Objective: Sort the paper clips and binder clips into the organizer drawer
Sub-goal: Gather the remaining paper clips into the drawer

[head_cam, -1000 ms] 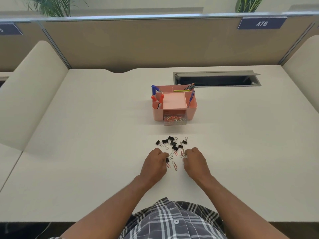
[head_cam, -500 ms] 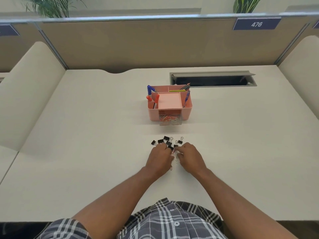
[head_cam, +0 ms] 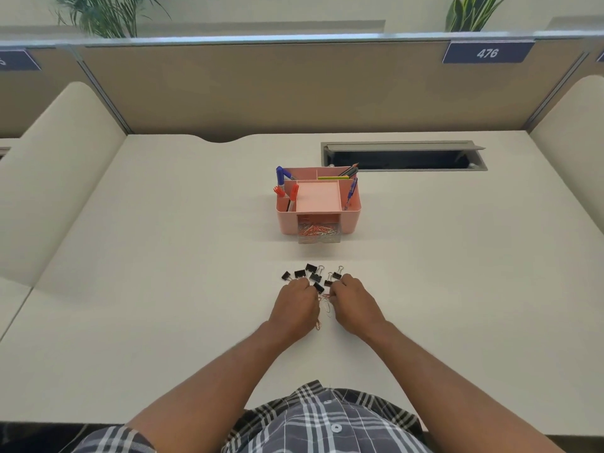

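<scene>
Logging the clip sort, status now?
Left hand and right hand curled over the paper clips, grip unclear. Binder clips loose on desk. Organizer drawer open, paper clips inside. Path clear.

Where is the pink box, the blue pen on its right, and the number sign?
pink box [head_cam: 349,220]: head view, front wall.
blue pen [head_cam: 352,190]: head view, its barrel.
number sign [head_cam: 487,53]: head view, the digits.
</scene>
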